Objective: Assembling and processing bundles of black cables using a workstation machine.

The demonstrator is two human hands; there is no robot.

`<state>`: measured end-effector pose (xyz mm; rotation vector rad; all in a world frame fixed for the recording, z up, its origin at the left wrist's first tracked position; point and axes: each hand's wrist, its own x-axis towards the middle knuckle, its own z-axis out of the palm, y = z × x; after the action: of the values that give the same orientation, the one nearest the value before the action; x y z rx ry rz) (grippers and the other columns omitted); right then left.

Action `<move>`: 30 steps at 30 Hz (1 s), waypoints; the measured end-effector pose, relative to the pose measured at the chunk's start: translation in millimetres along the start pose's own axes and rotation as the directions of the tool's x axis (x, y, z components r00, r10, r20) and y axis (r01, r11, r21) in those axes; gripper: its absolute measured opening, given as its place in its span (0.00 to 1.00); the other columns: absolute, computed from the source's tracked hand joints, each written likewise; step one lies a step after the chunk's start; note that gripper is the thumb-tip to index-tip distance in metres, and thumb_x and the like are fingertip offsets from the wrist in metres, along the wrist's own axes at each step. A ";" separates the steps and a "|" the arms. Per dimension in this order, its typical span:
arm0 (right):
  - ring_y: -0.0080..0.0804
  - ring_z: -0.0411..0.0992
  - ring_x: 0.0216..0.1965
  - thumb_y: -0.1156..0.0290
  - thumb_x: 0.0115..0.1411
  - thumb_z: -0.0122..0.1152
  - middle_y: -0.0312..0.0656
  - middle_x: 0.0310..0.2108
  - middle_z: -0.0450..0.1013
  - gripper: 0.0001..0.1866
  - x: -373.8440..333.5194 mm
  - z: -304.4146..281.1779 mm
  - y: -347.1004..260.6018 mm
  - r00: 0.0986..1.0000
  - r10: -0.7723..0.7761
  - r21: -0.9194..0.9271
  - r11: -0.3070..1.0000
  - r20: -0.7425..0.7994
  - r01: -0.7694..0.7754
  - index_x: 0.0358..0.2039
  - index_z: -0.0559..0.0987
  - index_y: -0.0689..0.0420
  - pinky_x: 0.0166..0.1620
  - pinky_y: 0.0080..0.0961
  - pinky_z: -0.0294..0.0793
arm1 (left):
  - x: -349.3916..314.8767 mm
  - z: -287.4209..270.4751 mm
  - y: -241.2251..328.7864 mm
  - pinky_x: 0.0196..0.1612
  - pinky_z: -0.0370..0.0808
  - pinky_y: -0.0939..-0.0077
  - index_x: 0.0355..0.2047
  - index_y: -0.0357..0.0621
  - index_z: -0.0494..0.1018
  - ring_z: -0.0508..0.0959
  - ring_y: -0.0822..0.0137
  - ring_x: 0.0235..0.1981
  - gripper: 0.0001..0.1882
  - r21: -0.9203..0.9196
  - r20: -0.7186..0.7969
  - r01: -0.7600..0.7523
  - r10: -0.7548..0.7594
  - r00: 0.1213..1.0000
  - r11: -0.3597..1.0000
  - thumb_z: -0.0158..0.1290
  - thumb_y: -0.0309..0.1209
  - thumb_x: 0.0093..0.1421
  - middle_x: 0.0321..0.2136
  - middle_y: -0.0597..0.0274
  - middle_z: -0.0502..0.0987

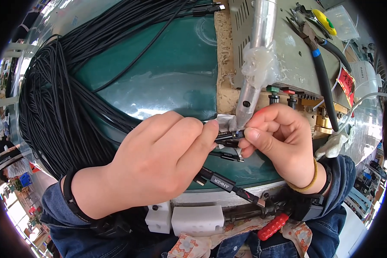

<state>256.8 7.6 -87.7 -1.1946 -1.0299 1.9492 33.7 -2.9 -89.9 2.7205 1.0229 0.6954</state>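
Observation:
My left hand (pixel 157 157) is closed, thumb and forefinger gripping a black cable connector (pixel 225 136) from its left side. My right hand (pixel 288 142) pinches the other end of that same connector between thumb and fingertips. Directly over the connector stands the tip of a metal nozzle (pixel 247 103), with a translucent lump of glue (pixel 259 64) stuck around it higher up. Whether the tip touches the connector I cannot tell. More black connectors lie just below my fingers, one of them a larger connector (pixel 221 181) near the table's front edge.
A big bundle of black cables (pixel 43 99) covers the left of the green mat (pixel 172 56). At the right, pliers (pixel 317 64) rest on a grey metal box (pixel 284 47). White blocks (pixel 198 220) and a red handle (pixel 273 227) sit at the front edge.

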 end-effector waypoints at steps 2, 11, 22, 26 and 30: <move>0.26 0.76 0.28 0.81 0.59 0.56 0.40 0.28 0.75 0.05 0.0 -0.2 0.5 1.000 0.007 -0.067 0.998 -0.019 -0.008 0.36 0.71 0.63 0.35 0.21 0.78 | 0.4 -2.4 2.4 0.26 0.70 0.72 0.39 0.28 0.73 0.71 0.62 0.24 0.19 -0.051 0.044 0.038 -0.036 0.998 0.998 0.58 0.22 0.44 0.26 0.57 0.70; 0.30 0.76 0.29 0.84 0.57 0.56 0.43 0.28 0.75 0.07 -1.3 -2.5 -2.7 0.986 -0.140 -0.094 0.984 0.085 0.148 0.36 0.70 0.65 0.35 0.23 0.78 | 1.7 -3.9 -4.1 0.19 0.68 0.73 0.36 0.29 0.75 0.71 0.64 0.19 0.19 -0.130 -0.079 -0.082 0.072 0.994 0.988 0.60 0.23 0.41 0.25 0.58 0.70; 0.25 0.75 0.28 0.84 0.56 0.57 0.41 0.28 0.75 0.04 -5.2 -2.9 -1.1 0.966 -0.060 0.030 0.998 0.253 0.054 0.33 0.74 0.65 0.32 0.19 0.76 | -4.4 -14.0 -3.8 0.13 0.60 0.82 0.34 0.37 0.77 0.62 0.75 0.13 0.21 -0.201 0.056 -0.096 0.110 0.992 0.975 0.56 0.27 0.34 0.22 0.67 0.64; 0.31 0.73 0.25 0.83 0.51 0.61 0.43 0.26 0.74 0.05 6.1 -7.2 -10.1 0.698 -0.506 -0.518 0.469 0.506 0.715 0.29 0.75 0.64 0.29 0.24 0.74 | 2.9 -0.5 -6.2 0.17 0.61 0.80 0.35 0.39 0.78 0.65 0.70 0.16 0.20 -0.264 -0.036 -0.081 0.075 0.997 0.961 0.59 0.29 0.38 0.21 0.66 0.65; 0.39 0.73 0.23 0.79 0.45 0.67 0.44 0.25 0.74 0.10 2.4 -7.1 -13.9 0.461 -0.587 -0.394 0.249 0.666 0.885 0.29 0.75 0.62 0.27 0.29 0.73 | 4.4 -1.1 -3.1 0.21 0.64 0.78 0.35 0.38 0.77 0.69 0.66 0.21 0.19 -0.256 0.010 -0.007 0.009 1.000 0.967 0.61 0.29 0.40 0.23 0.64 0.68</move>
<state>263.8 18.6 -78.8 -0.3448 -2.2285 0.9236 34.3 2.4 -88.2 2.5039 0.8537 0.7558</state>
